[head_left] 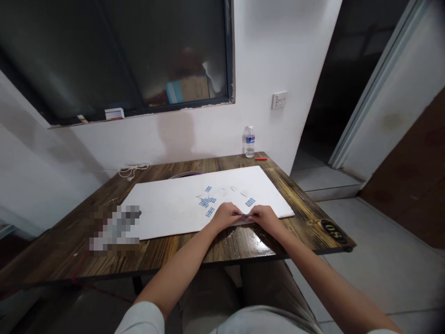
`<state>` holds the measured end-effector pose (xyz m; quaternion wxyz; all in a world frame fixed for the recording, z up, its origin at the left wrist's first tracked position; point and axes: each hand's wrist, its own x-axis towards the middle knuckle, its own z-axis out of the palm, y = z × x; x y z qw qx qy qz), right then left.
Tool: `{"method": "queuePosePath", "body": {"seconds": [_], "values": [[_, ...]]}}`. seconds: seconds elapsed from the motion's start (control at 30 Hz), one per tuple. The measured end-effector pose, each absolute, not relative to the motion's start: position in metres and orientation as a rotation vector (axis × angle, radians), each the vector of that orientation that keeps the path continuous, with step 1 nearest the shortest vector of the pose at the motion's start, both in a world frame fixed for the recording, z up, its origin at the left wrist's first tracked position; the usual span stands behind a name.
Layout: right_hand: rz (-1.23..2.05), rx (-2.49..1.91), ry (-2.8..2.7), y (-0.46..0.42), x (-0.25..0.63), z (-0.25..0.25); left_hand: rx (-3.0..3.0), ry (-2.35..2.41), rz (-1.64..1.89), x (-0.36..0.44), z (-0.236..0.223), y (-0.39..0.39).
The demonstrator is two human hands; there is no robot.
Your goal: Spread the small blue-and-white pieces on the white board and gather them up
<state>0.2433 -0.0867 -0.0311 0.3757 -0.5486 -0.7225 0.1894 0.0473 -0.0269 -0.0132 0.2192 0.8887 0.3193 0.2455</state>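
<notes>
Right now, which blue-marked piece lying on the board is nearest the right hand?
The lone piece just beyond the right hand; the other pieces lie farther left.

The board [167, 204] lies on the bench [156, 255], with small pieces [207, 202] grouped on it near its middle and another piece [250, 202] to their right, just beyond the hands [245, 215], which meet at the board's near edge. Behind the board, by the wall, a cable [132, 170] lies at the bench's far left and a bottle [249, 143] stands at the far right, a thin stick [261, 159] just right of it. Above the bench, a small box [114, 114] sits on the window ledge [146, 112], and a socket [279, 100] is on the wall, right of the window [139, 51].
</notes>
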Motion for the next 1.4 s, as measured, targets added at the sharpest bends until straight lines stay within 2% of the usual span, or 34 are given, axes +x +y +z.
{"method": "queuePosePath", "body": {"seconds": [0.2,0.47,0.7,0.9,1.07,1.2,1.4], "values": [[0.636,-1.409,-1.647,-0.076,0.252,-0.023,2.263,1.055,0.832,0.043,-0.009,-0.024],[0.292,-1.987,-1.716,-0.047,0.258,-0.011,2.033,1.266,1.108,0.024,0.001,-0.009],[0.358,-2.178,-1.793,-0.039,0.248,-0.006,1.867,1.355,1.218,0.014,0.003,0.000],[0.437,-2.032,-1.774,-0.038,0.250,-0.007,1.782,1.377,1.222,0.010,0.002,0.005],[0.512,-1.644,-1.682,-0.039,0.244,-0.013,1.780,1.377,1.167,0.010,0.000,0.006],[0.704,-1.382,-1.703,-0.040,0.229,-0.006,1.835,1.317,1.073,0.011,0.000,0.004],[0.633,-1.383,-1.846,-0.036,0.211,0.005,2.000,1.190,0.859,0.011,0.006,-0.001]]}}
